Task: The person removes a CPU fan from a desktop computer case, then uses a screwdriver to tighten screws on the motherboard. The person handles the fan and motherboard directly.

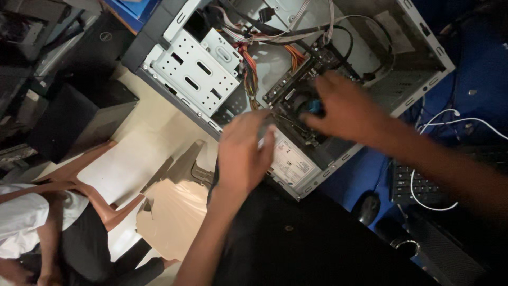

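An open grey computer case (423, 47) lies on its side on a blue table, its motherboard (312, 66) and bundles of coloured cables (248, 63) exposed. My right hand (346, 106) reaches into the case over the motherboard, fingers bent near a small blue part (315, 106); whether it grips anything I cannot tell because of blur. My left hand (243, 153) rests at the case's near edge, beside the grey power supply (293, 164), fingers curled and touching the metal frame.
A perforated white drive cage (198, 74) fills the case's left side. A black keyboard (423, 185), a white cable (450, 119) and a black mouse (368, 207) lie at the right. A brown plastic chair (174, 206) stands below, and another person sits at lower left (47, 233).
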